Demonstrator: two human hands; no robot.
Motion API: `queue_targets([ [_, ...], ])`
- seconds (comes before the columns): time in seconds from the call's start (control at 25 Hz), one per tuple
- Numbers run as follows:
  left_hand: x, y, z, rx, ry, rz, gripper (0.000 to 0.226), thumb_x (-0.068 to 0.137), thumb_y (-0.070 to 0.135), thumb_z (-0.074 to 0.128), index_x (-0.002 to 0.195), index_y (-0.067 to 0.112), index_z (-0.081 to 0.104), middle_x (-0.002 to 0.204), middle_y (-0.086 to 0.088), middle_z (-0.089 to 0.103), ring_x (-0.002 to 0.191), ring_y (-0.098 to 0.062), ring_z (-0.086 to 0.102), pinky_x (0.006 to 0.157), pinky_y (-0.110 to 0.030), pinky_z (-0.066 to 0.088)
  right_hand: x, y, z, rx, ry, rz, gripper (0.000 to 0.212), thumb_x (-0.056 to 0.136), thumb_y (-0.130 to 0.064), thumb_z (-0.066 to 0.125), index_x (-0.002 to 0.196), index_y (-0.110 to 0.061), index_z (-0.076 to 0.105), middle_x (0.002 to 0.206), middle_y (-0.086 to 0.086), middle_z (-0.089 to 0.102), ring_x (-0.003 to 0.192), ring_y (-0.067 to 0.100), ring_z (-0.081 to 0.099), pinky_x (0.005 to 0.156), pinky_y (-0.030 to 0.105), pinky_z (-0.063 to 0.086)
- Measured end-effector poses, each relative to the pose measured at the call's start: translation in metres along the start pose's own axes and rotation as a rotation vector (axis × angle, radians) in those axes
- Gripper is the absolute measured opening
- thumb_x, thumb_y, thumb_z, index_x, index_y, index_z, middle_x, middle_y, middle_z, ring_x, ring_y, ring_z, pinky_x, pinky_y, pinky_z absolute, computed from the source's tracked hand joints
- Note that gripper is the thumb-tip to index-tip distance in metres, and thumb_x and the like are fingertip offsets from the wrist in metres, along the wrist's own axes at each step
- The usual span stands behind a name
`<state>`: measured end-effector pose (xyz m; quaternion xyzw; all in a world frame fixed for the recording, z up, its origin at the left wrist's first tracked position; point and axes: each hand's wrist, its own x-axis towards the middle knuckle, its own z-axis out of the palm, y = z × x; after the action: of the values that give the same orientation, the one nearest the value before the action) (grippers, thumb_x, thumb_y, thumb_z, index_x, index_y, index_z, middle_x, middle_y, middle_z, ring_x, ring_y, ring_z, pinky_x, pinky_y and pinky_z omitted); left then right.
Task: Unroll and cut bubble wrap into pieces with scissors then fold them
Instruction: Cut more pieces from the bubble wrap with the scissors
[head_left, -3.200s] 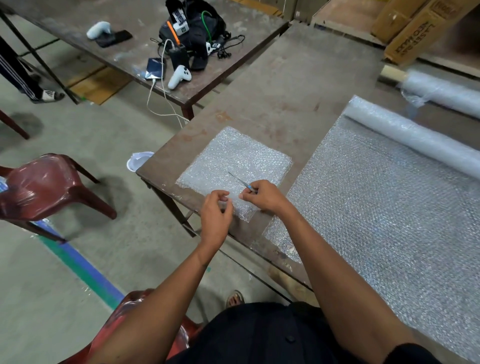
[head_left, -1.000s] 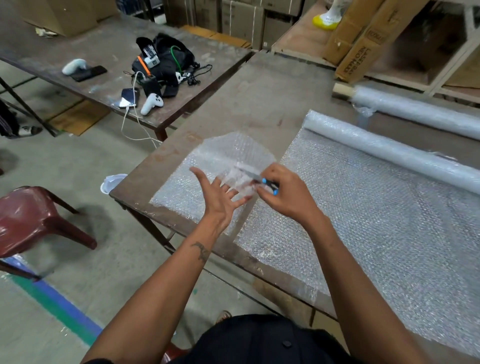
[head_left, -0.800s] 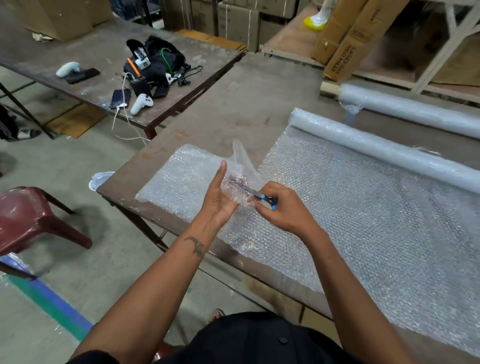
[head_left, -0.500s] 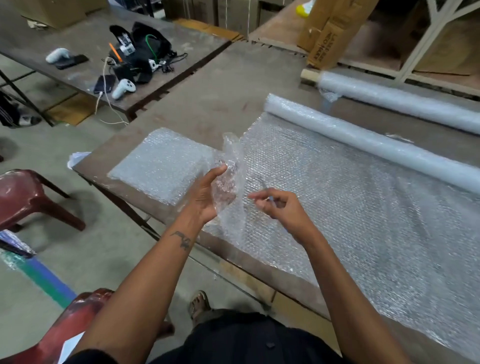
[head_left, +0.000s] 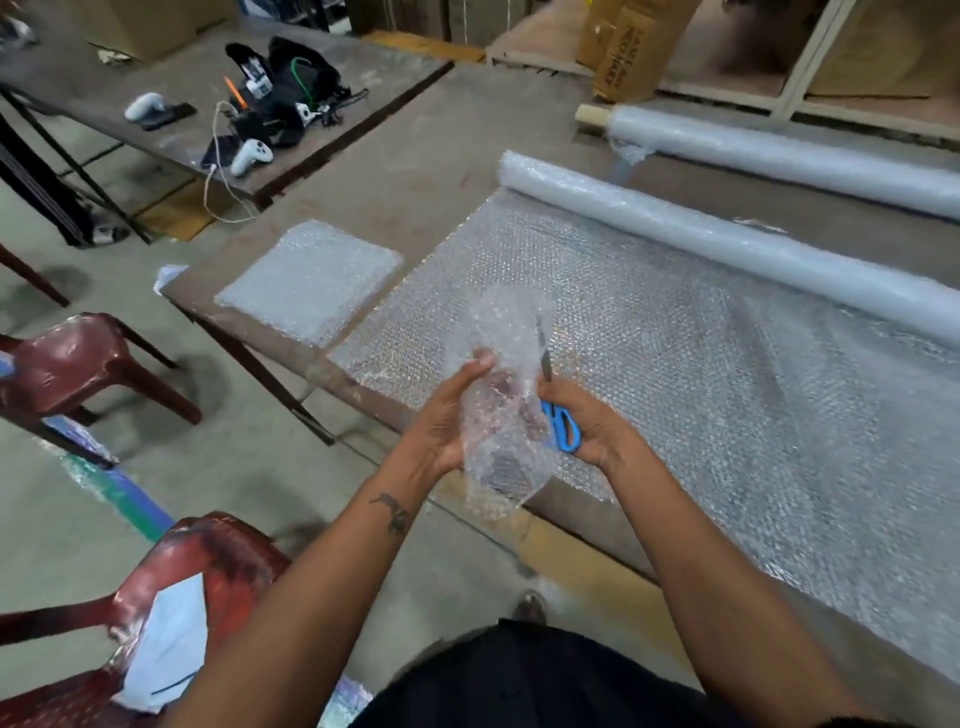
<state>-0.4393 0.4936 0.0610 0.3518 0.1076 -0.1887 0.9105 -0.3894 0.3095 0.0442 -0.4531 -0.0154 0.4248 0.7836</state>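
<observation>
Left hand: the left hand (head_left: 447, 415) grasps a small cut piece of bubble wrap (head_left: 506, 400), thumb on the near face, lifted clear of the bench's near edge; probably raised so it can be folded in the air.
Right hand: the right hand (head_left: 582, 421) is clenched round the blue handles of the scissors (head_left: 558, 410), blades pointing up and away beside the piece. I judge the tool is only being kept in hand while that hand steadies the piece's right side.
Folded piece: one finished pad of bubble wrap (head_left: 311, 278) lies flat near the bench's (head_left: 415, 140) left corner, apart from the sheet, likely the start of a stack.
Unrolled sheet: the sheet (head_left: 701, 374) covers the bench from the near edge to the roll (head_left: 727, 244) towards the far edge, laid out flat for more cuts.
Second roll: another roll (head_left: 779, 156), on a cardboard core, lies behind, along the far edge.
Writing: a cardboard box (head_left: 623, 47) beyond the far edge bears dark printing, turned sideways and too blurred to read.
Stage: folding of the held piece seems just begun.
</observation>
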Motion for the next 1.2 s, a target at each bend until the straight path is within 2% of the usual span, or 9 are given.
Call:
queue_targets([
  [0.12,-0.011,-0.049,0.018,0.009,0.050,0.046,0.077,0.093,0.026,0.081,0.155,-0.002,0.045,0.159,-0.034,0.042,0.145,-0.051,0.044,0.122,-0.068,0.031,-0.046,0.016,-0.015,0.112,0.024,-0.004,0.054,0.077,-0.028,0.095,0.123,-0.008,0.078,0.124,0.018,0.075,0.111,0.030,0.075,0.098,0.044,0.061],
  [0.28,-0.036,-0.099,0.039,-0.061,0.097,0.167,0.071,0.094,0.020,0.080,0.154,0.002,0.048,0.152,-0.030,0.053,0.140,-0.050,0.052,0.115,-0.067,0.043,-0.125,0.039,-0.044,0.135,0.285,-0.052,0.013,0.089,-0.020,0.073,0.101,-0.015,0.074,0.106,0.009,0.081,0.089,0.022,0.078,0.081,0.040,0.065],
  [0.44,-0.068,-0.148,0.050,0.041,0.340,0.200,0.074,0.061,0.034,0.104,0.124,0.016,0.070,0.117,-0.003,0.075,0.109,-0.026,0.069,0.092,-0.044,0.056,-0.211,0.057,-0.088,0.058,0.562,-0.127,0.011,0.091,-0.029,0.078,0.100,-0.025,0.072,0.085,-0.008,0.070,0.058,0.011,0.053,0.053,0.027,0.041],
  [0.6,-0.082,-0.204,0.061,0.144,0.322,0.114,0.041,0.084,0.024,0.088,0.121,0.017,0.071,0.106,-0.005,0.078,0.094,-0.025,0.073,0.075,-0.037,0.061,-0.299,0.066,-0.127,-0.215,0.861,-0.201,0.006,0.097,-0.028,0.076,0.096,-0.023,0.072,0.076,-0.008,0.062,0.047,0.006,0.042,0.046,0.023,0.031],
  [0.72,-0.086,-0.237,0.078,0.498,0.200,-0.033,0.036,0.081,0.049,0.089,0.093,0.016,0.080,0.119,-0.022,0.075,0.106,-0.034,0.073,0.092,-0.053,0.062,-0.356,0.063,-0.150,-0.367,0.914,-0.282,0.009,0.099,-0.022,0.074,0.106,-0.022,0.079,0.082,-0.013,0.071,0.055,0.003,0.050,0.052,0.018,0.037],
  [0.8,-0.081,-0.255,0.094,0.679,0.145,-0.036,0.036,0.081,0.046,0.090,0.068,0.020,0.070,0.114,-0.018,0.073,0.109,-0.032,0.070,0.091,-0.039,0.062,-0.385,0.059,-0.166,-0.460,0.940,-0.308,0.013,0.100,-0.019,0.073,0.109,-0.018,0.081,0.096,-0.014,0.078,0.063,-0.002,0.055,0.062,0.015,0.042],
  [0.96,-0.056,-0.299,0.147,0.672,0.029,0.064,0.043,0.094,0.029,0.081,0.130,0.009,0.071,0.131,-0.012,0.073,0.117,-0.035,0.065,0.101,-0.048,0.055,-0.432,0.036,-0.208,-0.547,1.018,-0.350,0.014,0.104,-0.013,0.066,0.110,-0.012,0.078,0.067,-0.021,0.067,0.054,-0.005,0.051,0.057,0.010,0.040],
  [1.08,-0.035,-0.330,0.191,0.658,-0.012,0.046,0.046,0.098,0.026,0.076,0.142,0.023,0.064,0.140,-0.009,0.069,0.129,-0.028,0.063,0.108,-0.048,0.049,-0.454,0.000,-0.250,-0.545,1.019,-0.312,0.016,0.106,-0.015,0.063,0.110,-0.014,0.078,0.070,-0.008,0.065,0.046,-0.003,0.050,0.049,0.017,0.035],
  [1.2,-0.010,-0.357,0.236,0.565,0.120,-0.021,0.052,0.097,0.035,0.077,0.145,0.024,0.062,0.135,0.008,0.071,0.124,-0.013,0.064,0.104,-0.042,0.047,-0.477,-0.056,-0.292,-0.390,0.756,-0.072,0.025,0.103,-0.037,0.064,0.117,-0.022,0.077,0.085,0.003,0.070,0.040,0.004,0.032,0.039,0.018,0.021],
])
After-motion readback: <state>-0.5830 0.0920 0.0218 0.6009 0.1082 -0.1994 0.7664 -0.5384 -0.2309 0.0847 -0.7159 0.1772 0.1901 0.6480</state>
